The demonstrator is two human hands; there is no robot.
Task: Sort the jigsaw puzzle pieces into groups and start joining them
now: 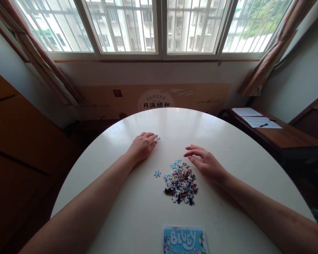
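A heap of small jigsaw puzzle pieces (182, 183) in mixed colours lies on the white round table (132, 222). Beyond its left side, my left hand (143, 145) rests low over the tabletop, its fingertips at a light blue puzzle piece (158, 138). Whether the fingers grip that piece or only touch it is hard to make out. My right hand (205, 163) hovers at the heap's upper right edge with fingers apart and nothing in them. Light blue pieces (157, 173) sit just left of the heap.
A blue box marked "Bluey" (184, 240) lies at the table's near edge. To the right stands a brown wooden side table (294, 135) with paper sheets (261, 122) and a dark pen (264, 125). A barred window (161, 28) and a printed cardboard panel (127, 97) are behind.
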